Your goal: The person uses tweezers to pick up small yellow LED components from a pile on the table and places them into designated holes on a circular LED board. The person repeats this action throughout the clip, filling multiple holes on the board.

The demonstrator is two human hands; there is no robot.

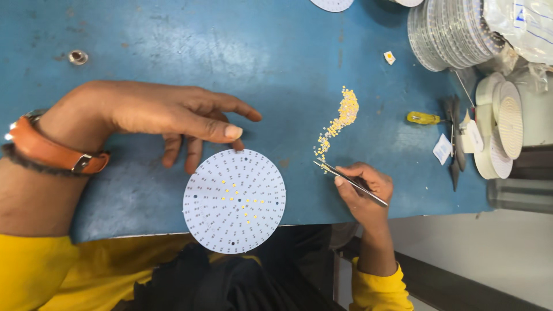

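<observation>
Left hand [167, 118]: palm down on blue table [173, 46], fingers loosely spread, fingertips touching top rim of round white LED board [234, 200], which lies flat, overhanging table's near edge. Right hand [363, 190]: fingers clamped on metal tweezers [349, 182], long axis diagonal, tips pointing up-left, just below trail of small yellow chips [340, 120].

Seen from above my blue workbench [144, 40], my left hand [155, 118] rests with its fingertips touching the top edge of a round white circuit board [234, 200] dotted with a few small yellow chips near its middle. My right hand [363, 193] pinches a pair of metal tweezers [349, 182], their tip at the near end of a trail of tiny yellow chips [340, 121]. A stack of round boards [452, 31] sits at the far right, with a yellow-handled tool [423, 118] near it
</observation>
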